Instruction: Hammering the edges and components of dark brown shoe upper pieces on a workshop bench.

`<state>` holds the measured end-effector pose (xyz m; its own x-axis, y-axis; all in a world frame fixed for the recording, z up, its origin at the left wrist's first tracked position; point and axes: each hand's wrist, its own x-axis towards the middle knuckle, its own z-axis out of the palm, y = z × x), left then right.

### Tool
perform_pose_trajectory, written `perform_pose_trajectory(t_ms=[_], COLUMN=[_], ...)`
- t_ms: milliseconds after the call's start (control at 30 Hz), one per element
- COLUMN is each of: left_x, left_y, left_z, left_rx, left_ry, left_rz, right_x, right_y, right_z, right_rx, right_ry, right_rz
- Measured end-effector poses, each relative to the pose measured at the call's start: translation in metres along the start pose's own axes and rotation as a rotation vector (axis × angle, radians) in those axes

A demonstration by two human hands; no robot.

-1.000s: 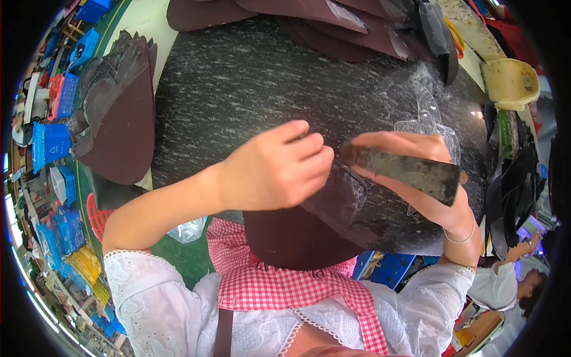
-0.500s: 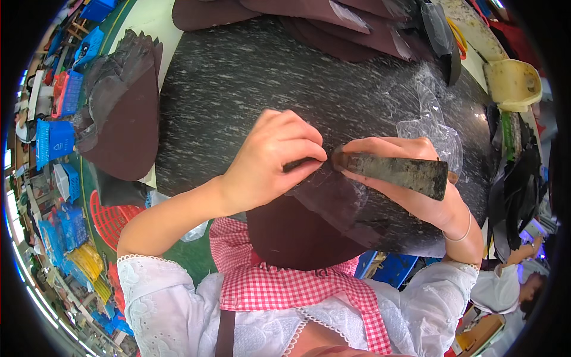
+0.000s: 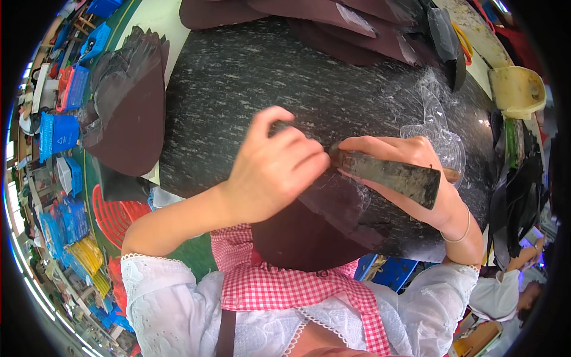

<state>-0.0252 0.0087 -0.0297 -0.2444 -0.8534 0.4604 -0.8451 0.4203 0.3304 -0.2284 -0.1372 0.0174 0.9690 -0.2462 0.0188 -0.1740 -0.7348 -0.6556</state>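
A dark brown leather-like piece (image 3: 297,229) lies over the table's near edge, with a thin, greyish, wrinkled margin along its upper right. At its upper edge is my left hand (image 3: 270,166), closed, with the index finger bent up and the other fingertips pressed against the margin. My right hand (image 3: 410,152) is wrapped round a hammer with a long, flat, worn metal head (image 3: 395,178); the end of its wooden handle (image 3: 452,176) shows past the wrist. The hammer's narrow end rests close to my left fingertips. What lies between the fingers is partly hidden.
The tabletop (image 3: 238,77) is black and streaked. Brown pieces are stacked at the far edge (image 3: 285,12) and at the left (image 3: 134,125). Clear plastic film (image 3: 437,128) lies right of my hand, near a yellowish tub (image 3: 517,92). A red basket (image 3: 116,214) stands lower left.
My left index finger has lifted and curled away, and the left hand has turned slightly. The hammer head has tilted a little; my right hand stays nearly in place.
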Motion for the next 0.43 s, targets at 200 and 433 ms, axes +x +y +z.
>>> perform_pose_trajectory(t_ms=[200, 433], left_x=[-0.012, -0.013], left_y=[0.016, 0.038], left_z=[0.003, 0.003], left_rx=[-0.001, 0.637], left_ry=[-0.018, -0.267], left_rz=[-0.189, 0.310], right_x=[0.000, 0.003], right_y=[0.003, -0.011], right_z=[0.003, -0.010], right_rx=[0.058, 0.014], right_ry=[0.046, -0.058], right_rz=[0.029, 0.099])
